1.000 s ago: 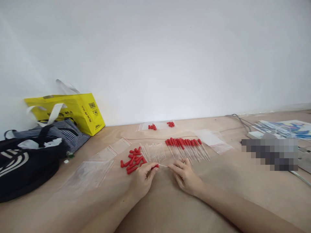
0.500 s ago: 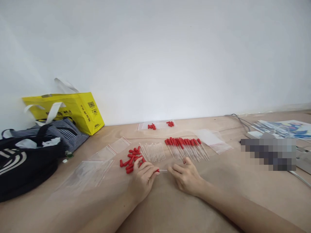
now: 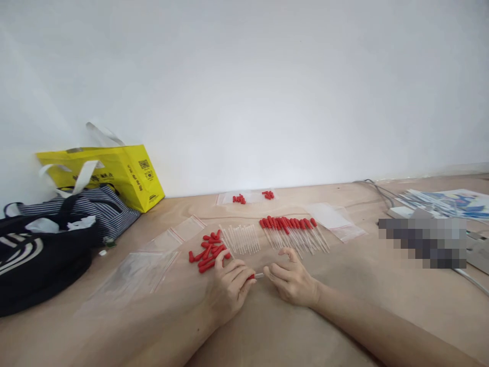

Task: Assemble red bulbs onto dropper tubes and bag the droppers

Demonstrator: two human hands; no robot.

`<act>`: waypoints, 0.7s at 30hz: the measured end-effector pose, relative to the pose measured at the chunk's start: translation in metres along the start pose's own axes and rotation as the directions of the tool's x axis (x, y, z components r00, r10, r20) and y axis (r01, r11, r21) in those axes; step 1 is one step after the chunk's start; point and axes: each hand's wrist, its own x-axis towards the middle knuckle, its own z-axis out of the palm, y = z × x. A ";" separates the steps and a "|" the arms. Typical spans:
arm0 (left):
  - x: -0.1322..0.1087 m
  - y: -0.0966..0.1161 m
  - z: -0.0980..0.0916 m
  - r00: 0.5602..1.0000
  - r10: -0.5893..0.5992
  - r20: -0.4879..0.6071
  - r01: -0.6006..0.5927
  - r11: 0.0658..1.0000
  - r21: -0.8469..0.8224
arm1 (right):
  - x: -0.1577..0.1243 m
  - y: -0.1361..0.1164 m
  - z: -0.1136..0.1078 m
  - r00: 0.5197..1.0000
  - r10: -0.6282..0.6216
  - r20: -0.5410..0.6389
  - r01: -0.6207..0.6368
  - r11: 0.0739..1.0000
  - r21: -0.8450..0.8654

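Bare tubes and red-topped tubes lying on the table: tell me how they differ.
The bare tubes look clear along their whole length; the red-topped tubes carry red bulbs at their far ends. The bare tubes lie in the left group, the red-topped tubes in the right one. Both sets lie side by side on the table, with clear, thin stems.
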 end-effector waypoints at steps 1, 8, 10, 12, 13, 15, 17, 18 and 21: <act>0.000 0.000 0.000 1.000 -0.002 0.000 0.002 1.000 -0.002 | 0.000 0.000 0.001 1.000 0.003 0.002 -0.003 1.000 0.015; 0.002 0.001 0.001 1.000 -0.018 -0.008 0.018 1.000 -0.005 | 0.000 0.000 0.004 1.000 0.024 -0.019 -0.024 0.999 0.048; 0.003 0.001 0.002 1.000 -0.007 -0.011 0.007 1.000 -0.001 | 0.002 0.000 0.003 0.999 0.033 -0.019 -0.032 0.999 0.040; 0.003 0.001 0.003 1.000 -0.003 -0.015 0.003 1.000 0.005 | 0.004 0.000 0.002 0.999 0.039 -0.026 -0.038 0.999 0.035; 0.003 0.000 0.003 1.000 -0.005 -0.016 0.005 1.000 0.008 | 0.005 -0.001 0.002 0.999 0.041 -0.034 -0.040 0.999 0.035; 0.003 0.000 0.005 1.000 -0.006 -0.017 0.006 1.000 0.012 | 0.007 -0.001 0.001 0.997 0.054 -0.051 -0.051 0.998 0.041; 0.003 -0.001 0.006 1.000 -0.009 -0.023 0.009 1.000 0.011 | 0.008 -0.002 0.001 0.996 0.077 -0.052 -0.074 0.996 0.054; 0.003 -0.001 0.006 1.000 -0.009 -0.023 0.010 1.000 0.011 | 0.009 -0.002 0.001 0.995 0.092 -0.043 -0.089 0.994 0.061; 0.004 -0.003 0.006 0.999 -0.020 -0.030 0.021 1.000 0.021 | 0.010 -0.002 0.001 0.989 0.145 0.028 -0.147 0.986 0.075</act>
